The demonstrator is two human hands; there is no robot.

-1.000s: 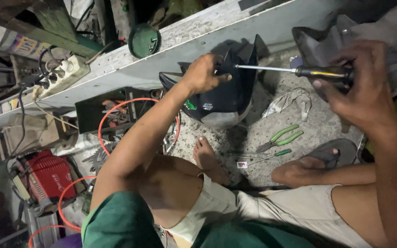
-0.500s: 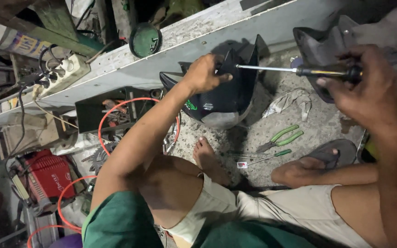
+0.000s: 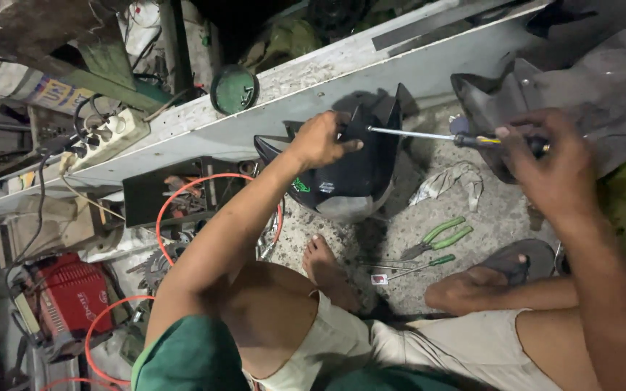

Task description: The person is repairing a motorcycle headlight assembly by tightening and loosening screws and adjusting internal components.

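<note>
Left hand (image 3: pixel 320 139) gripped the top edge of the black plastic fairing (image 3: pixel 353 174), which stood on the concrete floor (image 3: pixel 487 217). Right hand (image 3: pixel 548 170) closed around the screwdriver (image 3: pixel 458 137), its tip at the fairing. Green pliers (image 3: pixel 440 237) lay nearby.

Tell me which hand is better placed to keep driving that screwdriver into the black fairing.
Probably the right hand: it grips the screwdriver, whose tip meets the black fairing. The left hand steadies the fairing.

One head camera looks steeply down (close) at the floor (image 3: pixel 472 210).
</note>
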